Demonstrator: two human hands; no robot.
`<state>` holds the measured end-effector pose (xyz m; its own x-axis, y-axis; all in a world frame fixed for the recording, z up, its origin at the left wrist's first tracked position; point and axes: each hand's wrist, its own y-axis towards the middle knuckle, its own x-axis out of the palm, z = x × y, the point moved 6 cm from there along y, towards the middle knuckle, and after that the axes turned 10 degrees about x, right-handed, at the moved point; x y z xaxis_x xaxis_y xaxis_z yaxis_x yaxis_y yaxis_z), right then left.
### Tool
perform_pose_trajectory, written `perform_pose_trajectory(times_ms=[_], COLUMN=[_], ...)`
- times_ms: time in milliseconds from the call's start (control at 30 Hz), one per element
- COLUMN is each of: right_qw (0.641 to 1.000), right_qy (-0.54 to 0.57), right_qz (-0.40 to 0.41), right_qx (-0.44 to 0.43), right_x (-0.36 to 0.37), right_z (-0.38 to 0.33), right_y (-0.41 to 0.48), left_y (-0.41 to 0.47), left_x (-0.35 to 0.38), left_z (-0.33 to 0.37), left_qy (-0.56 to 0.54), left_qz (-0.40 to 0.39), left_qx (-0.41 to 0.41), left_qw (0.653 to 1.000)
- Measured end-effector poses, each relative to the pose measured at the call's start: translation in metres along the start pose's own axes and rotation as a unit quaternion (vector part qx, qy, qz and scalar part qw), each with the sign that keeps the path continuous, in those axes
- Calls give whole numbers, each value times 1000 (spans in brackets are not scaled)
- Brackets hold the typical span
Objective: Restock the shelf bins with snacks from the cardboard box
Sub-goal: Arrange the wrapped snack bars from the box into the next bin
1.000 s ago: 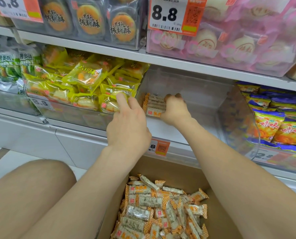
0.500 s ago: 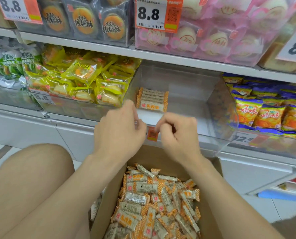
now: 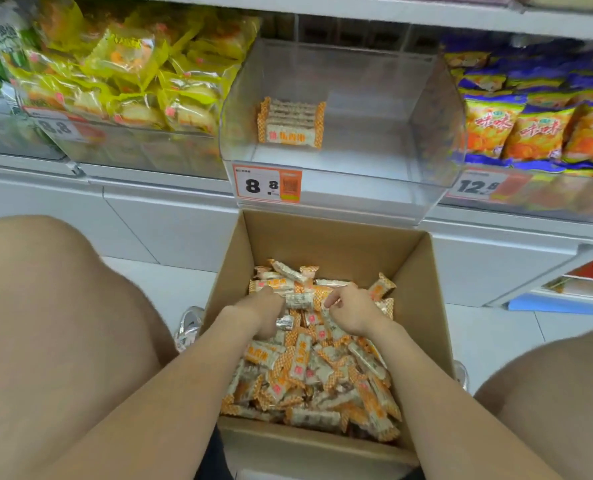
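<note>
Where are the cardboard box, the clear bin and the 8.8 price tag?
cardboard box [image 3: 329, 245]: head view, far inner wall.
clear bin [image 3: 437, 116]: head view, right side wall.
8.8 price tag [image 3: 267, 184]: head view, label's centre.

Bright, even white light is coming from overhead, with no hard shadows anywhere. Soft shade is sitting inside the cardboard box [image 3: 326, 237], darkest along its near wall and under the forearms. Pale glare is hazing the clear bin [image 3: 423, 188] on its front and right walls. Motion blur is smearing the far right, so the orange-and-blue bags [image 3: 537, 129] and the 12.8 tag [image 3: 483, 186] are reading soft. The yellow packets [image 3: 142, 74] far left are blurring too. The 8.8 tag [image 3: 266, 184] at centre is staying legible. The left hand [image 3: 264, 315] and right hand [image 3: 352, 311] are looking slightly soft. Wide-angle distortion is bowing the shelf edge [image 3: 357, 6] and swelling the left knee [image 3: 46, 306] and right knee [image 3: 547, 393] at the near corners.
</note>
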<state>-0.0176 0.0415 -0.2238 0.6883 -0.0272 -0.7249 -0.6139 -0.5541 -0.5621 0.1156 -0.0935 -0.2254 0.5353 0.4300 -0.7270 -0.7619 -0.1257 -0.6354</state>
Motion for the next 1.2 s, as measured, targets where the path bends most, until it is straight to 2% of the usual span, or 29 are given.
perform_pose_trajectory(times_ms=[100, 233, 400, 533, 600, 733, 867, 933, 1033, 1133, 1200], right_qw=[997, 992, 980, 975, 972, 985, 981, 969, 927, 903, 896], right_qy=[-4, -8, -53, -167, -166, 17, 118, 206, 364, 427, 444], right_qz=[-77, -130, -191, -146, -165, -168, -128, -97, -59, -22, -6], right_qx=[8, 1, 6, 2, -2, 38, 91, 95, 66, 36, 7], right_x=[32, 78, 124, 125, 120, 82, 18, -13, -43, -59, -68], right_z=[10, 11, 9, 7, 4, 13, 31, 34, 28, 16, 8], right_y=[11, 19, 22, 22, 20, 20, 12, 7, -4, -22, -36], left_y=[7, 16, 22, 20, 20, 20, 10, 6, -8, -31, -45], left_x=[43, 81, 86, 77, 73, 46, 9, -6, -27, -53, -64], left_z=[-5, -14, -24, -29, -31, -26, -18, -11, 6, 25, 28], left_qy=[3, -43, -41, -51, -69, -106, -109, -138, -216, -342, -424], left_qz=[-53, -99, -66, -34, -20, 57, 168, 209, 224, 226, 209], left_qx=[-36, -49, -61, -79, -83, -68, -55, -24, 48, 107, 105], left_qw=[998, 993, 995, 995, 994, 990, 978, 968, 949, 906, 875])
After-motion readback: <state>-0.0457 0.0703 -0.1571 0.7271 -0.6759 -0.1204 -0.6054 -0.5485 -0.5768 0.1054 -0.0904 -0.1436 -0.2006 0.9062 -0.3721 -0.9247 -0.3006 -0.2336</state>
